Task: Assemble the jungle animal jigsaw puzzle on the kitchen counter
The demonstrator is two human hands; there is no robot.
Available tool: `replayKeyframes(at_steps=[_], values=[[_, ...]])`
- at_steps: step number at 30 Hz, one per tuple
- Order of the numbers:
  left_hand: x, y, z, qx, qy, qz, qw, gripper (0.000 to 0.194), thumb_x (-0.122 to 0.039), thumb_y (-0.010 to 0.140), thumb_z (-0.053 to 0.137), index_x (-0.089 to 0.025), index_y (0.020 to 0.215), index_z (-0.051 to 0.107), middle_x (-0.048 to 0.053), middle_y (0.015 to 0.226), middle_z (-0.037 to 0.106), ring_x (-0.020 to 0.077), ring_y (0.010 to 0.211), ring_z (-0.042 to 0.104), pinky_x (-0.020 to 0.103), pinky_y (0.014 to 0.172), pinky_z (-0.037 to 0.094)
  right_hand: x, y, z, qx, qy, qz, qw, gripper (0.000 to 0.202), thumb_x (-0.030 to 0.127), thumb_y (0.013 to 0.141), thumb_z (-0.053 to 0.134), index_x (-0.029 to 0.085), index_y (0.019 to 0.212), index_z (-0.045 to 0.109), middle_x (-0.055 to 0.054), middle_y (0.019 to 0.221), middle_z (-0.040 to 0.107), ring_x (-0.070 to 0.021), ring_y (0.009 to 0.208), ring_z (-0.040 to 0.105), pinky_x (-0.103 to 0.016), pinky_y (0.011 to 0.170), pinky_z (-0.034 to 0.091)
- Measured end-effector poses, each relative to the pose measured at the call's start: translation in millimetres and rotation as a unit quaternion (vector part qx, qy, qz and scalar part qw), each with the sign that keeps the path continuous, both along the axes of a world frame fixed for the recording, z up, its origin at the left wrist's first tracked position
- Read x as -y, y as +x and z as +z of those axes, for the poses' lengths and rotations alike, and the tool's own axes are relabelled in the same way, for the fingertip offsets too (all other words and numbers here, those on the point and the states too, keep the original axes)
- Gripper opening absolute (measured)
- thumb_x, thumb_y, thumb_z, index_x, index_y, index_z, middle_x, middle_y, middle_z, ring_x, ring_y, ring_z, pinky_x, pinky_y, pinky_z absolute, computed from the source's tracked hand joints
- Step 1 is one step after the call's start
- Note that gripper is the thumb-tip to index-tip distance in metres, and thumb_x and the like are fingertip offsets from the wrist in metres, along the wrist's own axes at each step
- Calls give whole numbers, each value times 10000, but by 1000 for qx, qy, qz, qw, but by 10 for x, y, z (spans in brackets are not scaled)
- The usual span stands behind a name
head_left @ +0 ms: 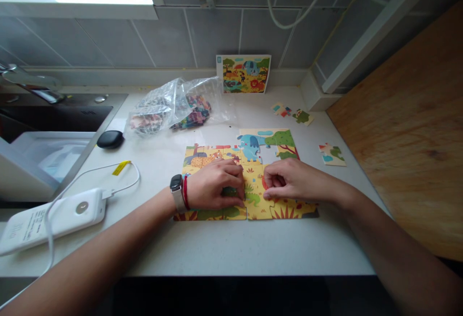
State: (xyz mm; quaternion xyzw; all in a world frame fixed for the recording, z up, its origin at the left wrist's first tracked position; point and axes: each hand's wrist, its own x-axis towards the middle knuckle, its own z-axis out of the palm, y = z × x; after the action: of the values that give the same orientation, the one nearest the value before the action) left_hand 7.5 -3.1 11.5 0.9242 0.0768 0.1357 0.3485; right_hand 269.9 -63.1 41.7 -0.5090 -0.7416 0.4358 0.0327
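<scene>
A partly joined jigsaw puzzle [255, 211] with cartoon animals lies on the white countertop, with a gap at its upper right beside the blue elephant. On its left half rests my left hand [220, 183], fingers bent and fingertips near the thumb; what lies under them is hidden. My right hand [285, 178] is curled over the right half, thumb low against the puzzle, and no piece shows in it. To the right sits a loose puzzle piece [332, 154]. Farther back are two more, a blue and red piece [281, 109] and a green piece [303, 117].
A picture card [263, 75] leans on the tiled wall. Left of it lies a clear plastic bag [177, 103] with puzzle pieces inside. A black oval case [110, 139], a white power bank [72, 214] with cable, and a sink [117, 106] are at left; a wooden board [405, 128] stands at right.
</scene>
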Motion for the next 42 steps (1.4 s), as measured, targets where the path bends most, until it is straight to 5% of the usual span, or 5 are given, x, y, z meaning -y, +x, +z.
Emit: replayKeyframes(at_steps=[10, 15, 38, 42], values=[[-8, -5, -5, -4, 14, -9, 1000, 195, -395, 946, 736, -212, 1007, 768, 49, 935, 694, 193, 873, 616, 342, 824, 478, 20, -9, -30, -1, -3, -26, 1000, 211, 360, 851, 767, 196, 771, 661, 8, 709, 665, -121, 624, 550, -252, 562, 318], [-5, 18, -10, 7, 10, -5, 1000, 167, -294, 1025, 624, -203, 1011, 763, 54, 922, 702, 181, 873, 626, 336, 852, 482, 18, -8, -33, -7, 1, -25, 1000, 220, 368, 845, 771, 197, 764, 659, 13, 698, 657, -121, 618, 550, -251, 556, 321], [42, 26, -34, -23, 64, 29, 997, 254, -450, 979, 681, -222, 1043, 772, 56, 935, 700, 203, 874, 615, 356, 840, 485, 23, -1, -42, 2, 5, -19, 1000, 226, 375, 858, 769, 197, 777, 655, 20, 709, 671, -115, 623, 566, -238, 562, 336], [64, 28, -29, -16, 70, 44, 996, 309, -491, 975, 673, -231, 1118, 757, 96, 1098, 700, 240, 1006, 635, 400, 937, 510, 25, -4, -49, 1, 19, -22, 1000, 233, 375, 845, 780, 201, 759, 650, 23, 702, 668, -117, 619, 554, -241, 574, 336]])
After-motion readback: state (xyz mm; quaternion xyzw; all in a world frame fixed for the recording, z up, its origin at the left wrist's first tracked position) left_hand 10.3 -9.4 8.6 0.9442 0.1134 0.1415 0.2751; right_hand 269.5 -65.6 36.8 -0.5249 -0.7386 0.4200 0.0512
